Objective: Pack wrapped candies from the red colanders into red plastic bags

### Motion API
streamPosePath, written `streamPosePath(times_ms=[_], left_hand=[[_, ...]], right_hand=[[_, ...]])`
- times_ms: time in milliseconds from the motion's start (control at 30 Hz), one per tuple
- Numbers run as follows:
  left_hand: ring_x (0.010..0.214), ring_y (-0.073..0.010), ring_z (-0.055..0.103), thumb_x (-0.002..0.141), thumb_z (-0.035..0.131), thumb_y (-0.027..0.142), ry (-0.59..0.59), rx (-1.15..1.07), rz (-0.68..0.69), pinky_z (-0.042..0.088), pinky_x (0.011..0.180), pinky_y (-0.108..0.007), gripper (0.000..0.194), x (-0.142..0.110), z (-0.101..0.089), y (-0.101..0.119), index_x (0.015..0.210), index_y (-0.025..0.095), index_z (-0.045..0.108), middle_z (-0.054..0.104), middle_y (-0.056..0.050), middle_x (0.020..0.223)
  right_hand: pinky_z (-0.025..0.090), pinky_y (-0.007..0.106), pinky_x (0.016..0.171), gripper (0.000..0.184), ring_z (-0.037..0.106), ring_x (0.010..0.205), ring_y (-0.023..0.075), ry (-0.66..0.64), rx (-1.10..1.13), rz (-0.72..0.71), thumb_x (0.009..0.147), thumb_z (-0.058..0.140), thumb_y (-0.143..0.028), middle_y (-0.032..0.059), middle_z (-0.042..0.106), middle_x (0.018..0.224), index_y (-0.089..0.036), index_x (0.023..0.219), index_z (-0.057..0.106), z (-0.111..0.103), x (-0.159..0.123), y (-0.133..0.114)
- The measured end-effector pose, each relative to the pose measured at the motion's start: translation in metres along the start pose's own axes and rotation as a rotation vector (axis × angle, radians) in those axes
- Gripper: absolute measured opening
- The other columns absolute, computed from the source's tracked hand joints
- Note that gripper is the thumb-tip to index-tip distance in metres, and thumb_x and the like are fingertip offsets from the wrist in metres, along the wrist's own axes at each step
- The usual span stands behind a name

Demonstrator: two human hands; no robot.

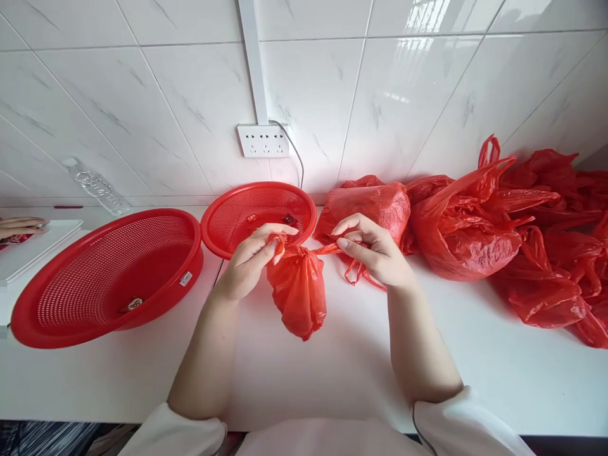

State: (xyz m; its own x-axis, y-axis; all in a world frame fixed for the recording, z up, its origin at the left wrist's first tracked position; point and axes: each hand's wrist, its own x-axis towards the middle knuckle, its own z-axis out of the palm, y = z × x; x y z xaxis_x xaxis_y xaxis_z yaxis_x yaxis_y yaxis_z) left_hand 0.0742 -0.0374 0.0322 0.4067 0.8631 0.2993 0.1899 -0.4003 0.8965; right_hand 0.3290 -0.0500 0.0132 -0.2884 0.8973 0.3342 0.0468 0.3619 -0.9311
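A small red plastic bag (300,294) hangs between my hands above the white table, its neck gathered and twisted and its lower part filled out. What is inside it cannot be made out. My left hand (249,259) pinches one handle end on the left. On the other side, my right hand (375,250) grips the opposite handle, stretched sideways from the knot-like neck. Just behind my left hand stands the smaller red plastic basket (223,221), with a few small items at its bottom.
A large red colander-like basket (185,231) stands at left, a small round item (135,304) inside. Full red bags (468,247) crowd the right side. A clear bottle (102,190) leans by the wall under the socket strip (263,140)'s left. Another person's hand (19,227) shows far left.
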Motion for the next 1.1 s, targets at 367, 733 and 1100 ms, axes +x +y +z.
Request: streamPosePath(times_ms=[367, 733, 1100], left_hand=[[0.103, -0.0243, 0.054, 0.095, 0.045, 0.041, 0.112, -0.035, -0.097, 0.039, 0.100, -0.038, 0.039, -0.002, -0.023, -0.003, 0.063, 0.020, 0.052, 0.062, -0.007, 0.093], [0.087, -0.0221, 0.061, 0.090, 0.047, 0.041, -0.256, 0.464, -0.359, 0.045, 0.072, -0.029, 0.028, 0.003, -0.017, -0.019, 0.086, 0.024, 0.068, 0.068, -0.002, 0.093], [0.087, -0.0214, 0.065, 0.089, 0.048, 0.048, -0.298, 0.612, -0.416, 0.046, 0.065, -0.025, 0.029, 0.004, -0.019, -0.018, 0.097, 0.030, 0.068, 0.070, 0.000, 0.100]], right_hand=[[0.017, 0.026, 0.043, 0.022, 0.019, 0.043, 0.0090, 0.257, -0.093, -0.130, 0.086, 0.066, -0.036, -0.0087, 0.027, 0.051, -0.027, 0.087, 0.046, -0.049, -0.016, 0.000], [0.048, 0.032, 0.070, 0.013, 0.058, 0.079, 0.0166, 0.114, -0.563, -0.021, 0.088, 0.056, -0.024, 0.0019, 0.062, 0.090, -0.023, 0.101, 0.058, -0.051, -0.010, 0.005], [0.048, 0.042, 0.085, 0.073, 0.059, 0.108, 0.0314, -0.467, -0.935, 0.084, 0.074, 0.075, -0.038, 0.0145, 0.056, 0.128, -0.024, 0.140, 0.045, 0.041, -0.023, 0.054]])
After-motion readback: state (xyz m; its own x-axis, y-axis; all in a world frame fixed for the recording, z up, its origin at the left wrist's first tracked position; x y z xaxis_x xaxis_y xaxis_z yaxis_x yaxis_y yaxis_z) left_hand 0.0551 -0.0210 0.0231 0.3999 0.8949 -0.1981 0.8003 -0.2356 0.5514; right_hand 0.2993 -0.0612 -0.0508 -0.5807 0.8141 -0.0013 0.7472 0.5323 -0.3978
